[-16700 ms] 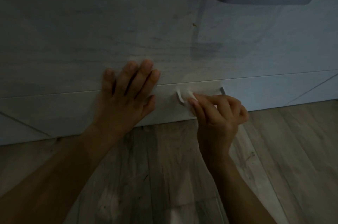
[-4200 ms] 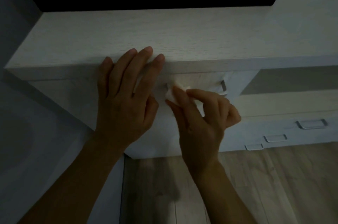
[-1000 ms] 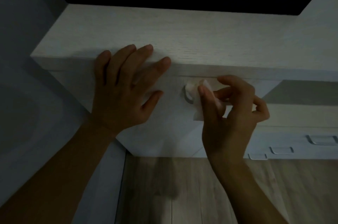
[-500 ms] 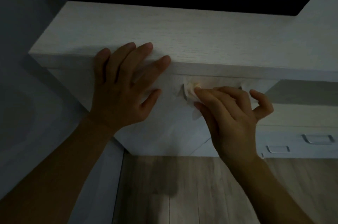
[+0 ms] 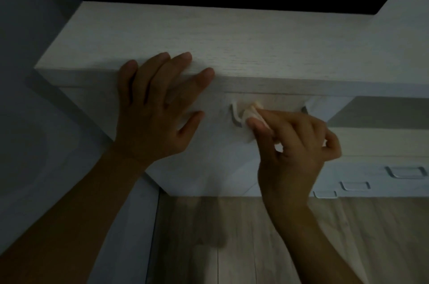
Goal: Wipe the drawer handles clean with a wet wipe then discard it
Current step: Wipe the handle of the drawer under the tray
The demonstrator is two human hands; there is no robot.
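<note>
While the left hand [image 5: 153,112] lies flat on the worktop [image 5: 255,47] edge, fingers [image 5: 178,63] spread, the right hand [image 5: 294,144] pinches the wipe [image 5: 252,111], seemingly pressed against the handle [image 5: 235,114] near its left end.

A wood-plank floor [image 5: 255,237] lies below, a grey wall [image 5: 27,75] left.

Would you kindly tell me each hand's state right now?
Left hand: open, flat on the cabinet top.
Right hand: pinching the wet wipe at the drawer handle.
</note>
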